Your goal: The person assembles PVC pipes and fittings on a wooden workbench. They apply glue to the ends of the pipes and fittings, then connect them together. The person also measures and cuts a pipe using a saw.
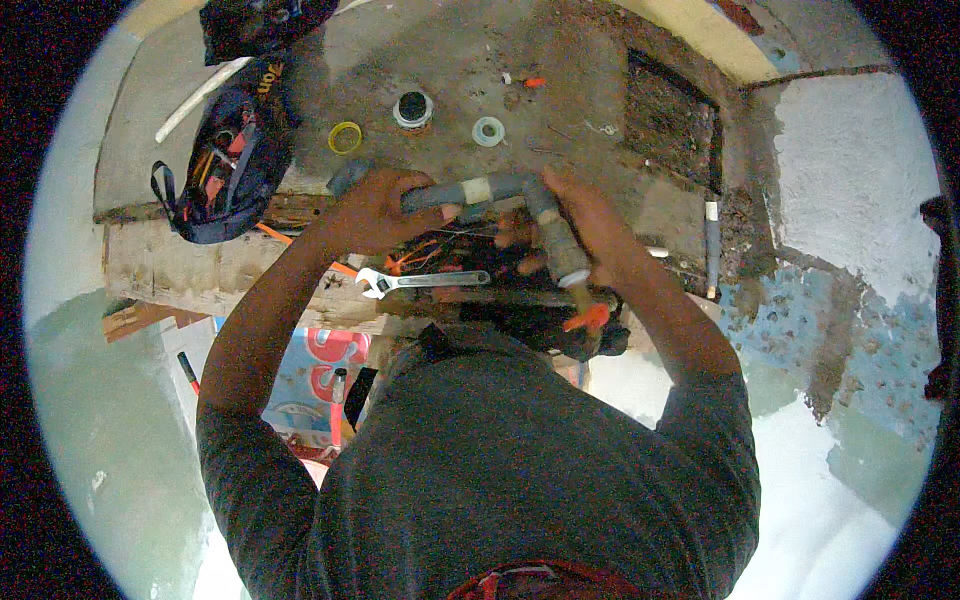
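Note:
A grey plastic pipe (505, 187) with a pale band runs across between my hands and bends down through an elbow on the right. My left hand (380, 210) is wrapped round its left end. On the downward leg (558, 245), which ends in a white rim, my right hand (585, 220) grips from the right side; some of its fingers are hidden behind the pipe. Just below that rim is a small orange-red handle (590, 318), and I cannot tell if it joins the pipe. A silver adjustable wrench (430, 281) lies below the pipe, nearer to me.
At the left lies an open dark tool bag (235, 160) with tools inside. Beyond my hands are a yellow ring (345, 138), a white round fitting with a dark centre (412, 109) and a pale ring (488, 131). A dark rectangular recess (672, 125) lies at the far right.

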{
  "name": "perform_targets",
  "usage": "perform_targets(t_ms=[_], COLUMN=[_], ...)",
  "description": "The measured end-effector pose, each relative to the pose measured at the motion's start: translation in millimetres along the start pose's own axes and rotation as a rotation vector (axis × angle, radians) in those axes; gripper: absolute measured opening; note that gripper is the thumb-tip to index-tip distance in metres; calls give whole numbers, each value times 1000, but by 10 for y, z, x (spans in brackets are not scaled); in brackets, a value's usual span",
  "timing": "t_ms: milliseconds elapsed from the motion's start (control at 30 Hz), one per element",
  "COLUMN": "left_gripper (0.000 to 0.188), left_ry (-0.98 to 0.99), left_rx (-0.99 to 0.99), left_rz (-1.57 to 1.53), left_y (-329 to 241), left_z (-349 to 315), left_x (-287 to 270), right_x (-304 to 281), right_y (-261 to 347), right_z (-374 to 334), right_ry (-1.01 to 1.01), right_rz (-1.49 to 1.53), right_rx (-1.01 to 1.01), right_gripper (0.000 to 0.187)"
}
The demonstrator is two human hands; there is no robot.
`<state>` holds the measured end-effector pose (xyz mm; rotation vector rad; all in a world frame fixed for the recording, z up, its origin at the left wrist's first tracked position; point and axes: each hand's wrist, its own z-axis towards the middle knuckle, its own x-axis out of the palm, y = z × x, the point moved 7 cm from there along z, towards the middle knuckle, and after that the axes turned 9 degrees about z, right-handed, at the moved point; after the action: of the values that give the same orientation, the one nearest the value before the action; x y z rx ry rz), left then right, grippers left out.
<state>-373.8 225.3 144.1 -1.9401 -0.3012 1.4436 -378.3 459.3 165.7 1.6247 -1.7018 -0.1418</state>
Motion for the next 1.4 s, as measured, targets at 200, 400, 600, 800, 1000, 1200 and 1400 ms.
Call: perform_targets(t_ms=[200,400,600,800,1000,1200,1400], left_gripper=[98,123,118,80,66,62,60], left_ry=[516,480,294,15,-169,-307,-283], left_rx=[-222,-245,-105,253,379,359,405], left_rz=[-417,-1195,-1193,-1117,-896,-671,-533], left_y=[82,-417,-599,-874,-1533,-1987,-2036], left_z=[77,13,56,-148,-500,-737,-720], left_x=[308,66,103,-43,-362,-592,-500], right_x=[-529,-790,-766,-548,-525,-622,-710], right_y=[-287,-223,-181,-106,-174,-251,-340], right_z=[-269,-485,-826,-1242,-1607,-1819,-2022], right_ry=[-125,50,-2,82,-35,-178,-323], right_rz=[-121,126,120,304,249,94,-83], right_rx=[71,-107,-234,-363,-530,-552,-547], right_gripper=[47,38,33,39,44,51,45])
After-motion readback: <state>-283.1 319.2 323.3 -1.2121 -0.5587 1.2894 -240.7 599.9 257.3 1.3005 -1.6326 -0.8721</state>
